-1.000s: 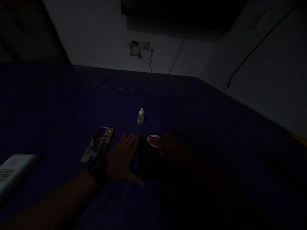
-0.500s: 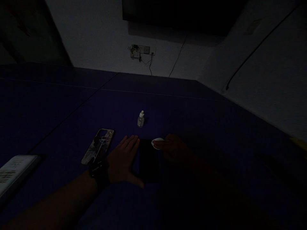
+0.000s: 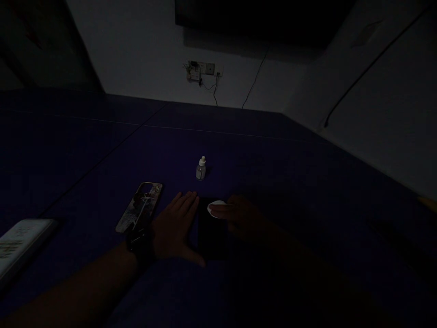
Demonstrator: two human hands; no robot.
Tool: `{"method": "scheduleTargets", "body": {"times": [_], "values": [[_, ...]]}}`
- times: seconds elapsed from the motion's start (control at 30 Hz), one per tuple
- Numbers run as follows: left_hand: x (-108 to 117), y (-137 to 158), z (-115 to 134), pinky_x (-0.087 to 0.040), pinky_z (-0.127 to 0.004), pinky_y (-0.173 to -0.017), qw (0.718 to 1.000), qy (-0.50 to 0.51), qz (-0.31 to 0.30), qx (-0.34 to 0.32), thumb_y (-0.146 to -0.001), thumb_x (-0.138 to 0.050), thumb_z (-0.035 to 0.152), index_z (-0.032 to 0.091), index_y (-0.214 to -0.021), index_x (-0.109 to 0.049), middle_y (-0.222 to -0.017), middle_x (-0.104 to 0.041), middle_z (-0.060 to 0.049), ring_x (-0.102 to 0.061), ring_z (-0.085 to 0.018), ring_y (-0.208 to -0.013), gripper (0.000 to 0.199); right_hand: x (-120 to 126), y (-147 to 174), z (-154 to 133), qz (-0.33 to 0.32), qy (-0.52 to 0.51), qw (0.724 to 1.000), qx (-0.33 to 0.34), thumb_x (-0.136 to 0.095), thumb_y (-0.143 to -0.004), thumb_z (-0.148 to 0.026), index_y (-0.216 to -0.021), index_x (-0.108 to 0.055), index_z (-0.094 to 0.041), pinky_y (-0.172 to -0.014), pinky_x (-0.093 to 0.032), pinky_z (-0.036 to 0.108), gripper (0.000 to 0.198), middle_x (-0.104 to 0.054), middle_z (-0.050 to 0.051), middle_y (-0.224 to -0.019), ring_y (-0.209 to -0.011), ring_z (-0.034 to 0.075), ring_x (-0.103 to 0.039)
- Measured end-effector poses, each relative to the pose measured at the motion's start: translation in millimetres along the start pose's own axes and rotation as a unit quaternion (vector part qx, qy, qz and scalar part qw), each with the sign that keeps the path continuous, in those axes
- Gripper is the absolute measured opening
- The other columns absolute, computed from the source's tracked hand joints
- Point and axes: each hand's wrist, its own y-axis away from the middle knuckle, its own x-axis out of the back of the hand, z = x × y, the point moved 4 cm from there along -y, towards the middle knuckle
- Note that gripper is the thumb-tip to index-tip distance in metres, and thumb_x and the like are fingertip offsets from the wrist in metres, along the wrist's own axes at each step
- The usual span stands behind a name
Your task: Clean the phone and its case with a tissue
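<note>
In the head view a dark, flat phone-shaped slab (image 3: 211, 237) lies on the dark blue surface (image 3: 259, 159), hard to make out in the dim light. My left hand (image 3: 174, 228) rests flat along its left side, fingers stretched and thumb out at its near corner. With fingers together, my right hand (image 3: 241, 216) presses a white cotton pad (image 3: 215, 203) on the slab's upper part. Beyond the slab stands a small dropper bottle (image 3: 200, 171) with a white cap. A patterned phone case (image 3: 139, 207) lies left of my left hand.
A white box (image 3: 23, 241) with printing sits at the far left. A dark elongated shape (image 3: 389, 234) lies to the right. Behind the surface, a wall has sockets with cables (image 3: 205, 70) and a large black screen (image 3: 259, 20) above.
My right hand has slid the cotton pad a little left and slightly down across the slab. My left hand stays in place. The camera view has shifted slightly.
</note>
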Motion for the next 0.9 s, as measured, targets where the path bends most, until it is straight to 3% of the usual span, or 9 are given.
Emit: {"method": "scheduleTargets", "body": {"times": [0.13, 0.27, 0.4, 0.57, 0.73, 0.8, 0.9], "values": [[0, 0, -1, -0.022, -0.063, -0.121, 1.000, 0.002, -0.001, 0.000, -0.062, -0.050, 0.100, 0.001, -0.157, -0.024, -0.160, -0.026, -0.033, -0.029, -0.047, -0.149, 0.140, 2, 1, 6, 0.013, 0.010, 0.998, -0.053, -0.052, -0.084, -0.010, -0.141, -0.060, -0.025, -0.082, -0.048, 0.041, 0.060, -0.067, 0.006, -0.137, -0.090, 0.023, -0.057], [-1, 0, -1, -0.021, -0.064, -0.121, 1.000, 0.003, 0.001, -0.001, -0.062, -0.050, 0.100, -0.003, -0.156, -0.025, -0.160, -0.025, -0.035, -0.027, -0.048, -0.149, 0.141, 4, 4, 4, 0.016, -0.024, 0.999, -0.027, -0.053, -0.082, -0.010, -0.137, -0.064, -0.026, -0.078, -0.048, 0.039, 0.059, -0.072, 0.005, -0.127, -0.086, 0.023, -0.055], [-1, 1, -1, -0.020, -0.063, -0.122, 1.000, 0.000, 0.007, -0.006, -0.063, -0.051, 0.100, 0.001, -0.158, -0.021, -0.160, -0.026, -0.033, -0.029, -0.047, -0.149, 0.140, 0, 0, -1, -0.010, -0.019, 1.000, -0.023, -0.052, -0.082, -0.009, -0.143, -0.059, -0.023, -0.081, -0.048, 0.040, 0.063, -0.064, 0.006, -0.140, -0.087, 0.022, -0.055], [2, 1, 0, -0.021, -0.063, -0.121, 1.000, 0.004, -0.009, 0.002, -0.062, -0.049, 0.101, 0.001, -0.157, -0.023, -0.160, -0.025, -0.033, -0.028, -0.047, -0.149, 0.140, 3, 5, 11, 0.051, -0.022, 0.997, -0.051, -0.052, -0.082, -0.009, -0.133, -0.067, -0.027, -0.079, -0.048, 0.040, 0.056, -0.074, 0.005, -0.124, -0.086, 0.023, -0.056], [3, 0, 1, -0.020, -0.062, -0.122, 1.000, 0.004, -0.010, 0.004, -0.063, -0.049, 0.100, 0.000, -0.156, -0.025, -0.160, -0.026, -0.034, -0.028, -0.048, -0.149, 0.139, -3, 3, -1, -0.015, -0.040, 0.999, 0.011, -0.052, -0.080, -0.009, -0.139, -0.062, -0.023, -0.085, -0.047, 0.041, 0.061, -0.066, 0.005, -0.138, -0.092, 0.024, -0.057], [2, 0, 0, -0.020, -0.063, -0.121, 1.000, 0.003, -0.002, -0.001, -0.063, -0.049, 0.101, 0.001, -0.156, -0.024, -0.160, -0.026, -0.034, -0.028, -0.047, -0.149, 0.139, -3, 2, -2, -0.030, -0.024, 0.999, -0.015, -0.051, -0.080, -0.008, -0.142, -0.059, -0.021, -0.085, -0.048, 0.042, 0.064, -0.063, 0.007, -0.142, -0.093, 0.024, -0.056], [1, 1, 0, -0.020, -0.063, -0.121, 1.000, 0.005, 0.001, -0.003, -0.063, -0.048, 0.101, 0.001, -0.157, -0.022, -0.161, -0.025, -0.033, -0.028, -0.047, -0.150, 0.139, 2, 4, 3, -0.015, -0.015, 0.997, -0.080, -0.050, -0.082, -0.007, -0.139, -0.062, -0.022, -0.078, -0.048, 0.039, 0.060, -0.071, 0.010, -0.126, -0.089, 0.024, -0.055]]}}
